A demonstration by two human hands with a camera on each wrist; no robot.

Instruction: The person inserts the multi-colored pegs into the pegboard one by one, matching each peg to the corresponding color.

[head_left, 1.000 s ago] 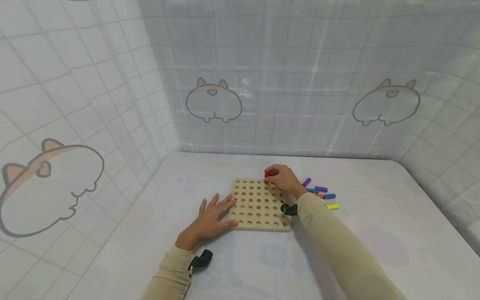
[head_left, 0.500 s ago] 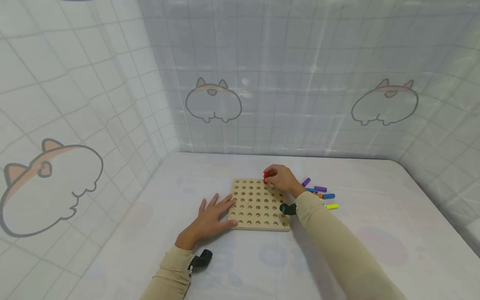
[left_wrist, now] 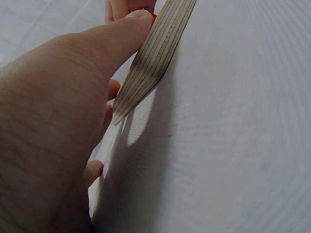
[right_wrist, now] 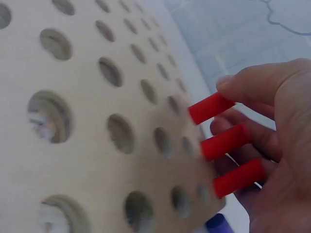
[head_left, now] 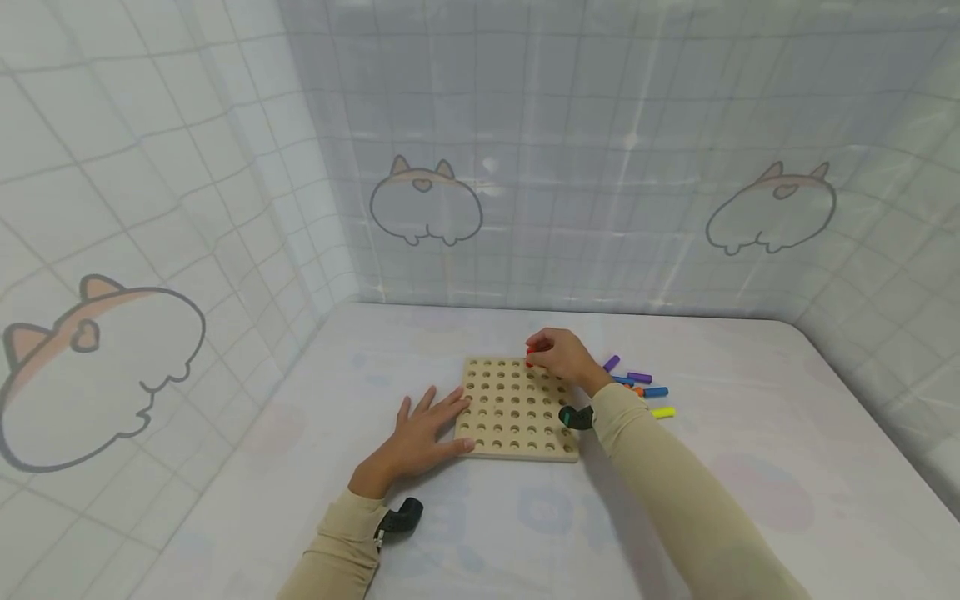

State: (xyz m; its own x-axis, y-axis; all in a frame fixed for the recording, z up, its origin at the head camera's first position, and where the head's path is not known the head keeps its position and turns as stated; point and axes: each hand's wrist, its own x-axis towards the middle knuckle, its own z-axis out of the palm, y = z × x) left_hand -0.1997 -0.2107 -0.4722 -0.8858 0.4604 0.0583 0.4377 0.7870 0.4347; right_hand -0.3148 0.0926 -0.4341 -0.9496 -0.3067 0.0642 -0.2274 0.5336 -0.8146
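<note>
A pale wooden board with rows of round holes lies flat on the table. My left hand rests along its left side, fingers spread and thumb extended; in the left wrist view the thumb lies on the board's edge. At the far edge, my right hand pinches a red peg between thumb and finger. Two more red pegs stand beside it in the same row, one in the middle and another nearer the corner. Fingers mostly hide these two in the head view.
Loose pegs lie right of the board: purple, blue, orange and yellow. The right forearm partly covers this group. A tiled-pattern curtain rises behind the table and on both sides.
Less of the pinched red peg shows above the board, and the right hand has shifted very slightly left. The left hand stays in place on the board.
</note>
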